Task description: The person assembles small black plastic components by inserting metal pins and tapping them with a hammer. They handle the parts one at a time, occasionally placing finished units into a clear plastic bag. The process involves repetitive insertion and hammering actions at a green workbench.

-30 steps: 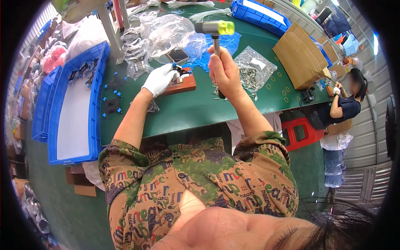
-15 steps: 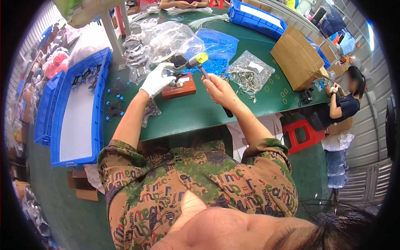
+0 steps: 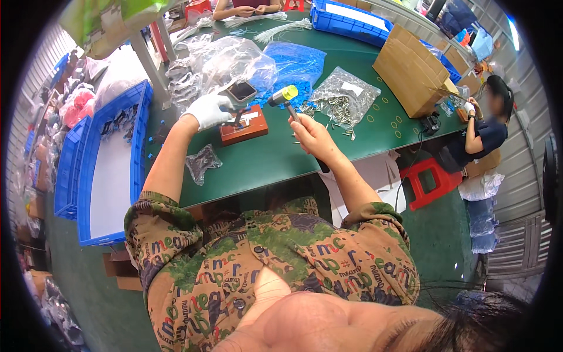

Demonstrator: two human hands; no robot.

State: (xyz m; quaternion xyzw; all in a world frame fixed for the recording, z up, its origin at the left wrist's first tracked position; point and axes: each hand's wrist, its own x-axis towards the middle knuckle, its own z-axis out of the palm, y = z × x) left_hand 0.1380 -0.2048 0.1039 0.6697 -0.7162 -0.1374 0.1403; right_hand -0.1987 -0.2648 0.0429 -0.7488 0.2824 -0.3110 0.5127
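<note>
My left hand (image 3: 206,111), in a white glove, is closed on a small black plastic part (image 3: 236,116). The part sits at the left side of a reddish-brown block (image 3: 246,128), partly over its top. My bare right hand (image 3: 315,138) grips a hammer (image 3: 282,95) by its handle. The hammer's head, with a yellow face, is raised to the upper right of the block, apart from the part. Behind the block lies a small dark tray (image 3: 241,91). Small blue pieces (image 3: 271,98) are heaped beside it.
A clear bag with metal pins (image 3: 346,102) lies right of the hammer. A cardboard box (image 3: 410,70) stands farther right. A small clear bag (image 3: 203,164) lies near the front edge. Blue crates (image 3: 111,170) stand at left. A co-worker (image 3: 484,129) sits at right.
My left hand has shifted left with the black part. The hammer has moved a little right, away from the block. The small bag near the front edge shows more fully now.
</note>
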